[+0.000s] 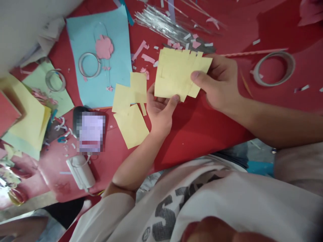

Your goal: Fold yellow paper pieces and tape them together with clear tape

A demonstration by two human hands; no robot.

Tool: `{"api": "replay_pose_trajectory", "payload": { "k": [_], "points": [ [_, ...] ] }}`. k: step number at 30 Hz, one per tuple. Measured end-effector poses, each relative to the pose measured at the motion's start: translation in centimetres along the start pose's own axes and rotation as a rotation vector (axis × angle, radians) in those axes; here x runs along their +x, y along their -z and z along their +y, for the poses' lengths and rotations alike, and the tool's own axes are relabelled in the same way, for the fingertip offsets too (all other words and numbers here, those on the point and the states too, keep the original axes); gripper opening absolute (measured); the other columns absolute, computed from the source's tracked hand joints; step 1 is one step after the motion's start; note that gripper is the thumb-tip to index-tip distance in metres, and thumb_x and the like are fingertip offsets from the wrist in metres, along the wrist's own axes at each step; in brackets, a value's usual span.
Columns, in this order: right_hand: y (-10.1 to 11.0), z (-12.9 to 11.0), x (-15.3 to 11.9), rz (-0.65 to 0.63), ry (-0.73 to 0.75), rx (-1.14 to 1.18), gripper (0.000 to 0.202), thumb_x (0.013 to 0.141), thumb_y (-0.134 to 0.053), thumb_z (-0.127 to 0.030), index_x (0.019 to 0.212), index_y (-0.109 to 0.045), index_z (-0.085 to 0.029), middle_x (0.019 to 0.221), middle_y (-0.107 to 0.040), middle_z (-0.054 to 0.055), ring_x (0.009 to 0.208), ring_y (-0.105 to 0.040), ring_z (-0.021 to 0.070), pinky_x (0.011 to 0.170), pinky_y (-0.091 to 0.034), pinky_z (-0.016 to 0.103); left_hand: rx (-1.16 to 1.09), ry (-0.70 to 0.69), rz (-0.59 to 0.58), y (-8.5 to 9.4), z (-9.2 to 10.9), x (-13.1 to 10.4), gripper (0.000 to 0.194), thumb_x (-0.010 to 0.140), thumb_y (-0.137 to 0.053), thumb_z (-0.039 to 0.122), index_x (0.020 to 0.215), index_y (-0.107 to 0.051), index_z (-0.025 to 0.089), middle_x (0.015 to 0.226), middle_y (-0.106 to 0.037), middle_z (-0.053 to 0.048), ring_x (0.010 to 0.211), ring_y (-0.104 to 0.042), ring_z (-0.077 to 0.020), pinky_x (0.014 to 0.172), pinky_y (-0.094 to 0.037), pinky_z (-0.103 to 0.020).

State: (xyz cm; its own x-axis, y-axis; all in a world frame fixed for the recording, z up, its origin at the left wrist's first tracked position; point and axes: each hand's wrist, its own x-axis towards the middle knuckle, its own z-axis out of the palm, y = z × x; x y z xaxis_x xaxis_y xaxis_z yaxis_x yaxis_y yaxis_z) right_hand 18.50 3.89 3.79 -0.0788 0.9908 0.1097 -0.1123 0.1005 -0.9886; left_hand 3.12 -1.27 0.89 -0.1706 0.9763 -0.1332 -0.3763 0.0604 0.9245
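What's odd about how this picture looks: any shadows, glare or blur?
In the head view, a shadow darkens the red table below the held yellow papers; in the same view, a pale sheen lightens the table's left part, square blocks mask the phone-like device, and the silver strands look soft.

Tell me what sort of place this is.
Likely a papercraft workspace at a red table; whether home or workshop, I can't tell. Signs are the yellow papers in hand, a tape roll and a pink flower.
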Motion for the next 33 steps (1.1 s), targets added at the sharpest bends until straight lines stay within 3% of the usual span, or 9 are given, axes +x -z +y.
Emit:
{"api": "replay_pose_trajectory", "payload": {
  "k": [3, 6, 15, 22, 33],
  "points": [
    [0.1, 0.0, -0.1, -0.121, -0.039, 0.002, 0.032, 0.078, -0.089, -0.034, 0.107, -0.075, -0.028, 0.099, -0.074, 0.001, 0.095, -0.069, 0.0232, 0.086, -0.06, 0.035, -0.019, 0.001, 0.009, 0.1, 0.1, 0.0, 0.066, 0.08, -0.089, 0.041, 0.132, -0.049, 0.032, 0.113, -0.071, -0.002, 0.1, -0.073, -0.0182, 0.088, -0.062, -0.031],
    [0.0, 0.0, -0.4, -0.161, -0.144, -0.091, 0.037, 0.07, -0.095, -0.034, 0.099, -0.072, -0.027, 0.097, -0.075, 0.003, 0.095, -0.07, 0.026, 0.087, -0.061, 0.039, -0.039, -0.013, 0.017, 0.1, -0.2, 0.0, 0.063, 0.081, -0.089, 0.04, 0.13, -0.051, 0.031, 0.113, -0.071, -0.002, 0.102, -0.072, -0.0179, 0.09, -0.062, -0.031],
    [-0.3, -0.6, -1.1, -0.116, -0.179, -0.281, 0.034, 0.07, -0.093, -0.038, 0.096, -0.073, -0.028, 0.104, -0.076, 0.004, 0.104, -0.07, 0.0363, 0.089, -0.063, 0.05, 0.065, -0.05, 0.047, -0.1, 0.1, 0.1, 0.066, 0.08, -0.087, 0.053, 0.13, -0.051, 0.031, 0.124, -0.067, -0.006, 0.112, -0.07, -0.023, 0.095, -0.063, -0.037],
    [-0.3, -0.5, -1.4, -0.138, -0.111, -0.262, 0.032, 0.073, -0.092, -0.031, 0.101, -0.077, -0.029, 0.107, -0.077, 0.004, 0.103, -0.072, 0.0368, 0.095, -0.061, 0.054, 0.086, -0.037, 0.065, 0.2, 0.2, -0.1, 0.062, 0.085, -0.083, 0.052, 0.133, -0.051, 0.032, 0.123, -0.067, -0.005, 0.115, -0.069, -0.0233, 0.099, -0.061, -0.039],
    [-0.5, -0.5, -1.4, -0.141, -0.131, -0.241, 0.036, 0.074, -0.088, -0.024, 0.108, -0.076, -0.029, 0.106, -0.077, 0.003, 0.108, -0.072, 0.037, 0.096, -0.062, 0.053, 0.112, -0.054, 0.141, 1.5, 0.6, 0.6, 0.06, 0.088, -0.08, 0.051, 0.138, -0.051, 0.037, 0.112, -0.063, -0.003, 0.106, -0.07, -0.0205, 0.093, -0.061, -0.037]
  ]
}}
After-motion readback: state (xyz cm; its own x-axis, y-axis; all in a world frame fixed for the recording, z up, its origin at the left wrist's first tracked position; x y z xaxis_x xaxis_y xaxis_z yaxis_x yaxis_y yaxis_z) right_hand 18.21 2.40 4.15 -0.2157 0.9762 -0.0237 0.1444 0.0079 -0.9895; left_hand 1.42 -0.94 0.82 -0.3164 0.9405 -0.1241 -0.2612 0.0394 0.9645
